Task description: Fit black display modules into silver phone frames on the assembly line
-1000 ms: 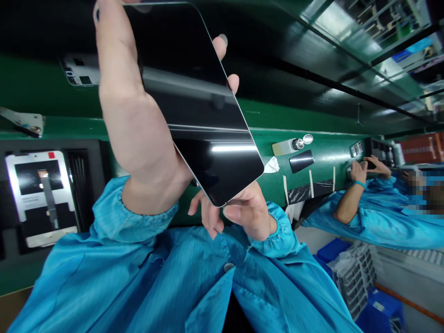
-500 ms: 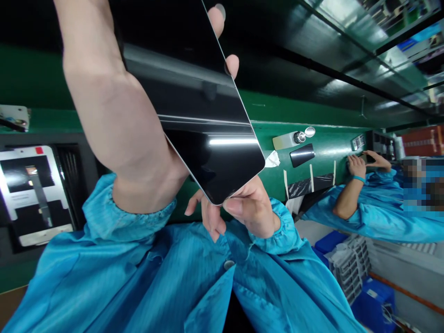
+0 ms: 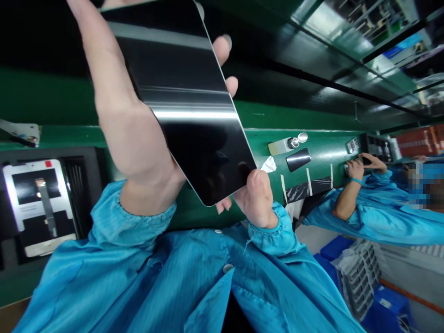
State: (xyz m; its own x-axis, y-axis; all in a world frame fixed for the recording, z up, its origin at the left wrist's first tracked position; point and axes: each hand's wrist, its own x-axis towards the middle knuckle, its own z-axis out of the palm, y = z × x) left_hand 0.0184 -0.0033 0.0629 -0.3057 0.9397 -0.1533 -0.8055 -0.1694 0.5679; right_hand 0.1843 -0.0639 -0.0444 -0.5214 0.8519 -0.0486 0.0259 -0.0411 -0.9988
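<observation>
Fingers [image 3: 222, 46] of left hand [image 3: 135, 138] and right hand [image 3: 257, 200] clasp black panel [image 3: 194, 120], blocking green bench [image 3: 324, 150].

We get one view only, from a camera worn on the person's head, facing forward and down. We sit very near the left hand [image 3: 133, 138] and right hand [image 3: 258, 201], which hold a glossy black rectangular glass panel [image 3: 189, 111] close before the lens. Past them the green bench [image 3: 321, 149] runs off rightward to a co-worker's blue sleeve [image 3: 381, 219].
</observation>
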